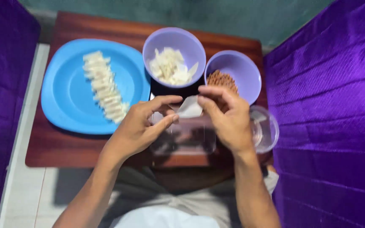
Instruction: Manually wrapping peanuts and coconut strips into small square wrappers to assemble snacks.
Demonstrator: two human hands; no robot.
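Left hand (138, 126) and right hand (229, 118) together pinch one thin white wrapper sheet (189, 108) over one clear plastic box (182, 137), beside two round lilac plastic bowls (165, 40), one blue plate (64, 93), one clear lid (269, 131)

A bright blue plate (64, 90) carries pale cream strips (104, 86), two lilac bowls (174, 42) sit on the reddish-brown surface (55, 147), flanked by shiny purple fabric (330, 105).
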